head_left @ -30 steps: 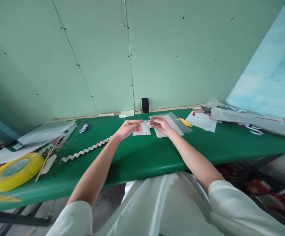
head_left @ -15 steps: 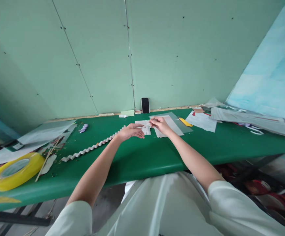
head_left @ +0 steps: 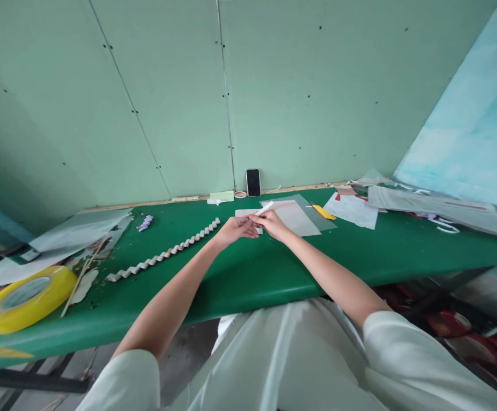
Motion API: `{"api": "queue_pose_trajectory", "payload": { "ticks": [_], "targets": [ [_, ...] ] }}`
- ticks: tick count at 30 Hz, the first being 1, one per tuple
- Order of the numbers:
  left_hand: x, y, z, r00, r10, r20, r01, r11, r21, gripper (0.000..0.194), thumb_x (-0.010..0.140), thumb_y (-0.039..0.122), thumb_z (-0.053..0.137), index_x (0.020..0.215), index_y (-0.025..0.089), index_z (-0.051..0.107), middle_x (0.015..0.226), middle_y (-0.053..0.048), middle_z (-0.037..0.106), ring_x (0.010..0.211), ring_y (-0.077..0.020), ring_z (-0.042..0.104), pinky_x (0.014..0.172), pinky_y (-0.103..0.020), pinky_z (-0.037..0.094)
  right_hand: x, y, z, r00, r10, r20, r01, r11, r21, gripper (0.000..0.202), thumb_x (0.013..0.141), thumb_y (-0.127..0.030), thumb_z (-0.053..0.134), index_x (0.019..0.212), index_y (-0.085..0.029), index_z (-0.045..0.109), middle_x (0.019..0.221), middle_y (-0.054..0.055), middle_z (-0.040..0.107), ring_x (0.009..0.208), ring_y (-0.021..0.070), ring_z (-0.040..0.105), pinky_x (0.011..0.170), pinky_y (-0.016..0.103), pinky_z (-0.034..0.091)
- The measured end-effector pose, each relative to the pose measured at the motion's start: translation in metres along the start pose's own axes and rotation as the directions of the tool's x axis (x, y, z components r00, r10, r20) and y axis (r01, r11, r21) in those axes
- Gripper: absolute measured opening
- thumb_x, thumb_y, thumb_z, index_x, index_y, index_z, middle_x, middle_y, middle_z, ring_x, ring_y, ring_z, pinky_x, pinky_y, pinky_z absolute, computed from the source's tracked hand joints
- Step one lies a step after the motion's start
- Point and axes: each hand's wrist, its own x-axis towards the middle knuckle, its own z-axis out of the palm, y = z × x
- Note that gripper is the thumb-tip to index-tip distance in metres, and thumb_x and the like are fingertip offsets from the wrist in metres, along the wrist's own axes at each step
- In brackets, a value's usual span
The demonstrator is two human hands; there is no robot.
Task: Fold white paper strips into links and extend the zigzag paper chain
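Observation:
Over the green table (head_left: 248,268), my left hand (head_left: 236,229) and my right hand (head_left: 273,224) meet with fingertips together. Both are closed on a narrow white paper strip (head_left: 265,208), whose upper end sticks out above my right fingers. Behind the hands lie a small white paper (head_left: 243,213) and, to the right, a larger white sheet (head_left: 300,220) on a translucent one. A zigzag folded paper chain (head_left: 163,255) stretches to the left of my left hand.
A phone (head_left: 253,183) leans against the wall. A yellow tape roll (head_left: 28,297), sticks and sheets lie at left, with a small purple folded piece (head_left: 145,223) behind. At right are a yellow cutter (head_left: 324,213), papers (head_left: 351,210) and a white hook (head_left: 448,228).
My hands have come together. The strip, earlier held flatter between them, now points up and to the right. My left fingers have closed.

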Motion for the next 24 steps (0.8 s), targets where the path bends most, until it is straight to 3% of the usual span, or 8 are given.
{"api": "queue_pose_trajectory", "payload": {
  "ticks": [4, 8, 14, 16, 20, 21, 24],
  "targets": [
    [-0.001, 0.006, -0.002, 0.996, -0.013, 0.083, 0.011, 1.000, 0.020, 0.059, 0.081, 0.063, 0.083, 0.100, 0.008, 0.072, 0.088, -0.016, 0.079, 0.084, -0.0250, 0.079, 0.082, -0.037, 0.064, 0.000, -0.017, -0.015, 0.994, -0.079, -0.071, 0.073, 0.994, -0.086, 0.038, 0.080, -0.055, 0.084, 0.074, -0.019, 0.078, 0.057, 0.000, 0.057, 0.054, 0.0133, 0.046, 0.054, 0.029, 0.036],
    [-0.002, 0.011, -0.002, 0.994, -0.008, 0.107, 0.006, 1.000, 0.021, 0.058, 0.082, 0.063, 0.081, 0.100, 0.008, 0.070, 0.086, -0.016, 0.078, 0.082, -0.0239, 0.079, 0.080, -0.036, 0.063, 0.002, -0.030, -0.036, 0.979, -0.128, -0.162, 0.107, 0.985, -0.132, 0.047, 0.082, -0.057, 0.082, 0.057, -0.020, 0.066, 0.058, 0.002, 0.058, 0.060, 0.0164, 0.054, 0.060, 0.031, 0.042],
    [-0.003, 0.011, -0.007, 0.994, -0.084, 0.071, 0.084, 0.996, 0.014, 0.051, 0.083, 0.055, 0.085, 0.097, 0.008, 0.072, 0.085, -0.017, 0.078, 0.079, -0.0248, 0.079, 0.078, -0.036, 0.063, 0.003, -0.031, -0.054, 0.910, -0.136, -0.391, 0.130, 0.991, -0.042, 0.040, 0.082, -0.060, 0.082, 0.074, -0.021, 0.074, 0.059, 0.001, 0.055, 0.054, 0.0141, 0.045, 0.054, 0.031, 0.037],
    [-0.003, 0.010, -0.008, 0.993, -0.105, 0.057, 0.105, 0.994, 0.005, 0.046, 0.084, 0.050, 0.085, 0.096, 0.007, 0.073, 0.085, -0.018, 0.078, 0.079, -0.0254, 0.079, 0.078, -0.037, 0.063, 0.001, -0.033, -0.054, 0.926, -0.138, -0.351, 0.142, 0.990, -0.016, 0.041, 0.084, -0.061, 0.080, 0.079, -0.021, 0.076, 0.064, 0.002, 0.058, 0.056, 0.0138, 0.047, 0.054, 0.030, 0.038],
    [-0.004, 0.011, -0.007, 0.992, -0.117, 0.039, 0.118, 0.993, -0.008, 0.042, 0.086, 0.046, 0.085, 0.097, 0.008, 0.073, 0.083, -0.017, 0.078, 0.077, -0.0251, 0.079, 0.078, -0.036, 0.064, -0.003, -0.034, -0.042, 0.994, -0.107, -0.029, 0.105, 0.991, -0.081, 0.044, 0.080, -0.061, 0.083, 0.089, -0.019, 0.080, 0.071, 0.004, 0.067, 0.065, 0.0166, 0.058, 0.063, 0.031, 0.048],
    [-0.004, 0.011, -0.006, 0.992, -0.117, 0.038, 0.117, 0.993, -0.006, 0.041, 0.086, 0.045, 0.085, 0.098, 0.008, 0.073, 0.082, -0.017, 0.078, 0.077, -0.0250, 0.079, 0.078, -0.036, 0.064, -0.004, -0.033, -0.038, 0.994, -0.109, -0.015, 0.107, 0.988, -0.115, 0.045, 0.074, -0.061, 0.087, 0.084, -0.018, 0.079, 0.070, 0.005, 0.069, 0.065, 0.0174, 0.059, 0.063, 0.032, 0.049],
    [-0.006, 0.013, -0.004, 0.990, -0.130, 0.060, 0.129, 0.991, 0.020, 0.038, 0.082, 0.039, 0.088, 0.100, 0.008, 0.073, 0.083, -0.016, 0.079, 0.079, -0.0251, 0.079, 0.081, -0.037, 0.064, -0.003, -0.028, -0.028, 0.990, -0.130, -0.054, 0.118, 0.975, -0.190, 0.045, 0.076, -0.061, 0.085, 0.068, -0.018, 0.075, 0.065, 0.006, 0.069, 0.061, 0.0172, 0.059, 0.061, 0.032, 0.048]
  ]
}}
